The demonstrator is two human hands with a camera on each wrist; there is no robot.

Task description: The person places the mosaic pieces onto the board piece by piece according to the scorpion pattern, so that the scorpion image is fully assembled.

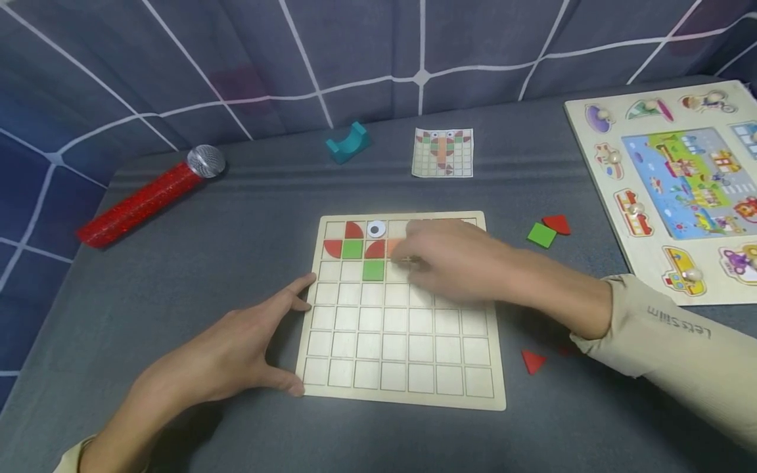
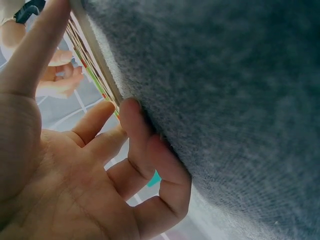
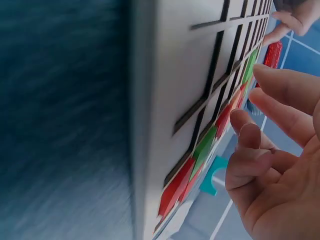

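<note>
A wooden grid board (image 1: 395, 348) lies flat on the dark cloth. Its upper rows carry red quarter-round pieces (image 1: 353, 230), green squares (image 1: 352, 249) and a white eye piece (image 1: 376, 229). My left hand (image 1: 227, 351) is spread along the board's left edge, thumb at the near corner and fingertips farther up the side. Over the upper right part of the board hovers my right hand (image 1: 452, 259), slightly blurred, hiding the pieces below it. In the right wrist view its fingers (image 3: 255, 165) bend loosely, with nothing visible between them and the thumb.
A pattern card (image 1: 443, 164) and a teal curved block (image 1: 348, 142) lie beyond the board. Right of it are a loose green square (image 1: 541, 235), red pieces (image 1: 557, 225) and a knobbed picture puzzle (image 1: 650, 263). A red microphone (image 1: 144, 200) rests at the left.
</note>
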